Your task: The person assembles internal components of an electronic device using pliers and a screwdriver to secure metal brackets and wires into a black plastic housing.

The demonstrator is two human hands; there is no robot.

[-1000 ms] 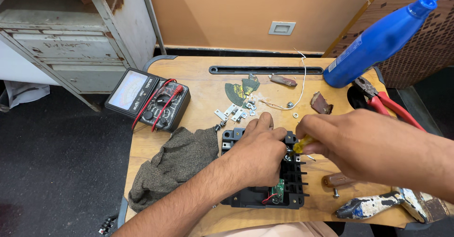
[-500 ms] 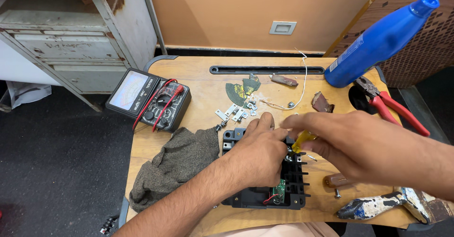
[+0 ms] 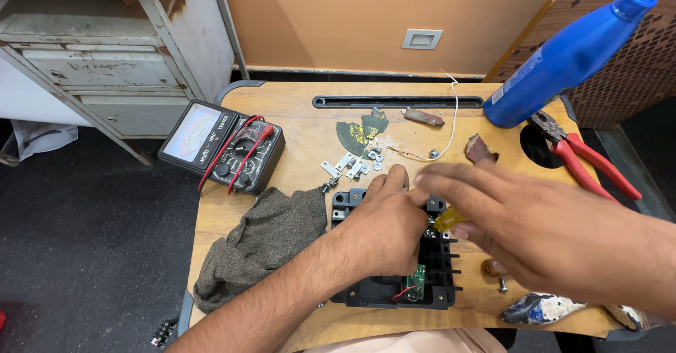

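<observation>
Right hand (image 3: 549, 244) pinches a yellow-handled screwdriver (image 3: 448, 219), tip down into the black plastic casing (image 3: 394, 254); left hand (image 3: 384, 230) lies flat on the casing, pressing it to the wooden desk (image 3: 296, 106), not gripping anything. Casing sits near the desk's front edge, at 6 o'clock from the loose metal brackets (image 3: 346, 164); it looks rigid, light and apt to slide, best held by its ribbed outer walls, off the small green circuit board (image 3: 417, 280) and red wire inside. Grey cloth (image 3: 264, 240) at its 9 o'clock, meter (image 3: 222, 145) at 10, red pliers (image 3: 588, 159) at 2.
</observation>
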